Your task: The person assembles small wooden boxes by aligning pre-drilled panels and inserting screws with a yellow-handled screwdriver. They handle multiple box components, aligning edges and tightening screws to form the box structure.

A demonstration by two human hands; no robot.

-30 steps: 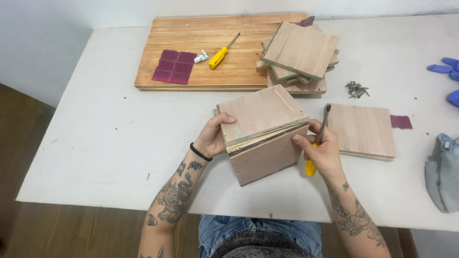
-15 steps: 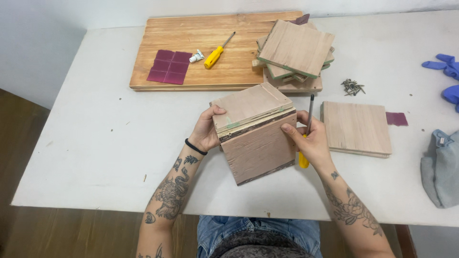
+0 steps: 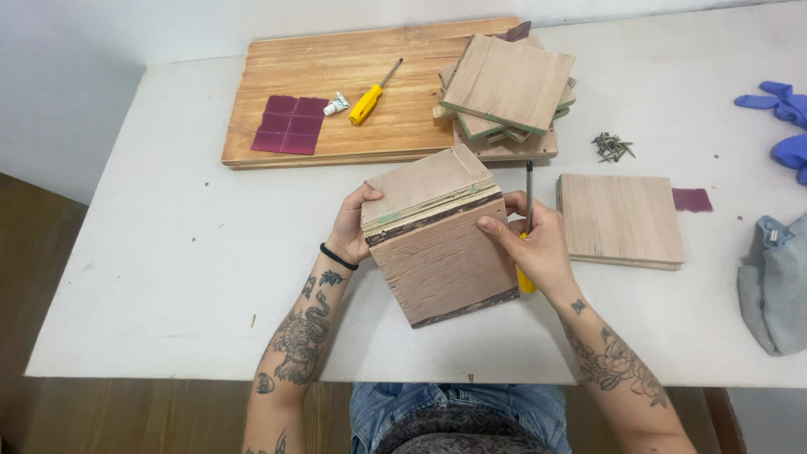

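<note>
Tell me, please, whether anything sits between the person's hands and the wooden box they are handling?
Nothing visible does. The left hand grips the wooden box directly on its left side. The right hand presses its right side, though it also holds a yellow-handled screwdriver against its palm, beside the box rather than between fingers and wood.

One head-worn camera looks steeply down, near, over the white table (image 3: 151, 252).
</note>
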